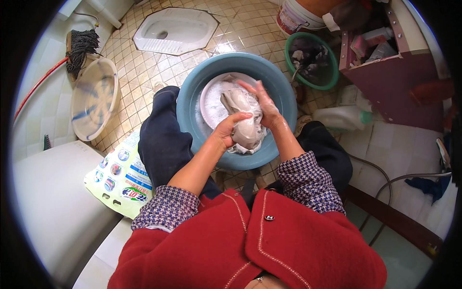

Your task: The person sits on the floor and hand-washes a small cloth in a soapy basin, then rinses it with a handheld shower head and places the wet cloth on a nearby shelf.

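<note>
A wet, pale cloth (247, 132) is bunched up between my two hands over a large blue basin (190, 103). My left hand (228, 130) grips its left side, the thumb pressed on top. From the right, my right hand (267, 110) cups the cloth with its palm, the fingers stretched forward and the thumb up. Inside the blue basin sits a smaller white basin (208, 113) with white suds (217, 98). Part of the cloth hangs low over the small basin's near rim. Its exact kind is hidden by the folds.
A green tub (288, 50) with dark wet laundry stands at the right. Beyond the blue basin lies a squat toilet (180, 29). A pale basin (113, 91) leans at the left, near a detergent bag (118, 173). A white jug (339, 118) lies by my right leg.
</note>
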The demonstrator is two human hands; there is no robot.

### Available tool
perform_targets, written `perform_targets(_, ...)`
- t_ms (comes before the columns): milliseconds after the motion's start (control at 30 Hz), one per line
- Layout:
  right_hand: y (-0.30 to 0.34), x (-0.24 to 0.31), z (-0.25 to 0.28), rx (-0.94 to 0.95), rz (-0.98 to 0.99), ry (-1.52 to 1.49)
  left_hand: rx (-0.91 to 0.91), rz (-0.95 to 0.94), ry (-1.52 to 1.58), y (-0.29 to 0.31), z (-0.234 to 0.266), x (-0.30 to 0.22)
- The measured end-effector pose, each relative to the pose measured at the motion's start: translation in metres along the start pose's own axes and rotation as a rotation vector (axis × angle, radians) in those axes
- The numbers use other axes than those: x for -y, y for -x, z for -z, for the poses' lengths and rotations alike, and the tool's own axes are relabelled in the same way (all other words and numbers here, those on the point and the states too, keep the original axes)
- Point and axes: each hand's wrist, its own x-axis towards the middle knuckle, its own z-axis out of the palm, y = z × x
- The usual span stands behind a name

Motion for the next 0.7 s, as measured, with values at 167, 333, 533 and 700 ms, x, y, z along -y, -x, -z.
perform_targets(167,0.007,-0.008,-0.031,0.307,0.057,-0.498,0.233,-0.077,0.327,0.007,-0.019,0.012)
perform_targets(333,0.014,0.015,-0.028,0.461,0.321,-0.184,0.285,-0.241,0.300,0.010,-0.022,0.012)
perform_targets(533,0.002,0.032,-0.016,0.091,0.232,0.639,0.059,-0.041,0.009,0.008,-0.015,-0.002)
perform_targets(700,-0.019,0.005,-0.016,-0.081,0.029,0.929,-0.161,-0.186,-0.475,-0.012,0.007,0.016)
